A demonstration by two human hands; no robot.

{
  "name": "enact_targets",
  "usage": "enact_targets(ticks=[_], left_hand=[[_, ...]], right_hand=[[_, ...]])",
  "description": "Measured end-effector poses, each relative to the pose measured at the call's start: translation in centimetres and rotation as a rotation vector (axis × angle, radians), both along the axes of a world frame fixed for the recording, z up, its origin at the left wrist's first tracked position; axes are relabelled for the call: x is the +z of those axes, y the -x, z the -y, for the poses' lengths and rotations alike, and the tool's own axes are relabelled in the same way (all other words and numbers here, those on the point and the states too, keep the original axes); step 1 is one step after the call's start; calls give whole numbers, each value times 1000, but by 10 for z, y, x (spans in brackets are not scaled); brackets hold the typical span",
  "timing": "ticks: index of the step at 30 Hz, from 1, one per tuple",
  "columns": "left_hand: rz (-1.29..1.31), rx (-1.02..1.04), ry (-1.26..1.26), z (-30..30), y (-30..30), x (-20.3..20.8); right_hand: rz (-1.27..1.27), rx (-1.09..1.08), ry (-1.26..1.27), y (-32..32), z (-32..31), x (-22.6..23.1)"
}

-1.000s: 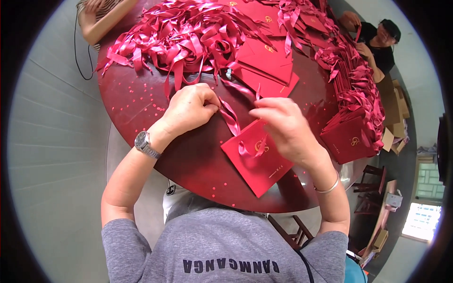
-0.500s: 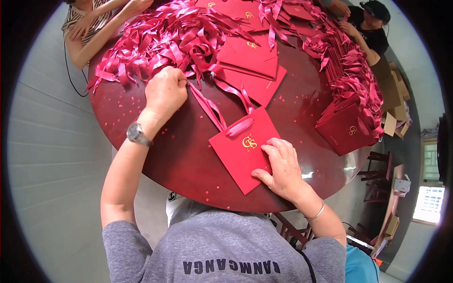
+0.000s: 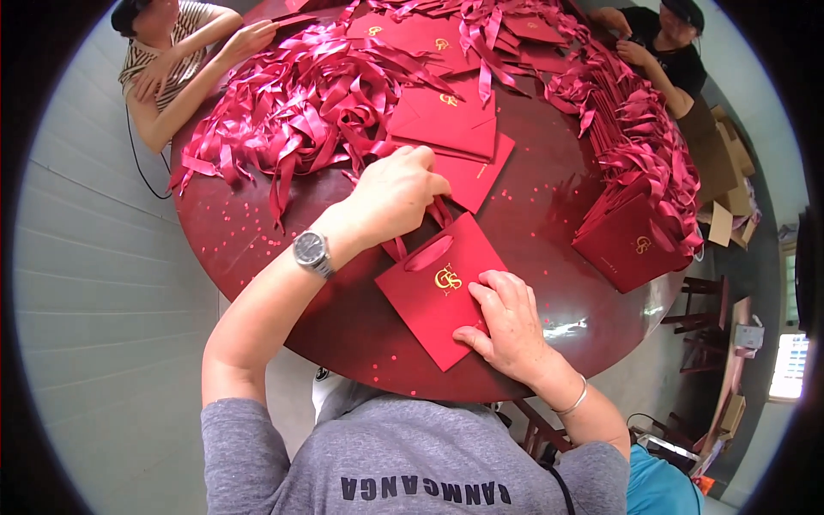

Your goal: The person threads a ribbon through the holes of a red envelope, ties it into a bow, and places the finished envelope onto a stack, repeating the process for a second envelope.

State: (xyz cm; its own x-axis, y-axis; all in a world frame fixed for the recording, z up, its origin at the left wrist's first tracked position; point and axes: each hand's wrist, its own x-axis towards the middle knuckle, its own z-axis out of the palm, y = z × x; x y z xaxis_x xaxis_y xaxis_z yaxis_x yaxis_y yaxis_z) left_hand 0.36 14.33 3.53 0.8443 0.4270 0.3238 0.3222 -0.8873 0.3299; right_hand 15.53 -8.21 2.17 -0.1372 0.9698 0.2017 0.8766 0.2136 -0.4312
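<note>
A small red paper gift bag [image 3: 429,322] with a gold emblem lies flat and tilted near the table's front edge. Pink-red ribbon handles [image 3: 439,212] come out of its top. My left hand [image 3: 396,193], a watch on its wrist, is closed above the bag's top edge with its fingertips pinching the ribbon; the grip is partly hidden behind the hand. With thumb and fingers on the bag's right side, my right hand [image 3: 508,322] holds it against the table.
A tangled heap of ribbons [image 3: 300,112] covers the far left. Stacked red bags [image 3: 442,116] lie beyond my left hand; a long row of bags [image 3: 631,240] stands along the right. One person [image 3: 172,64] works at far left, another [image 3: 661,47] at far right.
My left hand has moved right and nearer, from the ribbon heap to just above the bag's top. My right hand still holds the bag. The far-left person leans further into view.
</note>
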Motion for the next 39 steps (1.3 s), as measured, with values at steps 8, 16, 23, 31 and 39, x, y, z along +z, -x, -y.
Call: enact_targets(ticks=[8, 16, 23, 31, 39], left_hand=[[-74, -49, -93, -11, -7, -1], [-78, 63, -179, -10, -10, -8], [-63, 114, -87, -5, -1, -14], [83, 464, 250, 62, 68, 12], [162, 421, 327, 111, 78, -14]], right_hand=[[4, 7, -20, 0, -1, 2], [67, 7, 9, 1, -1, 5], [94, 22, -20, 5, 0, 5], [43, -19, 79, 4, -3, 19], [-61, -280, 152, -5, -44, 11]])
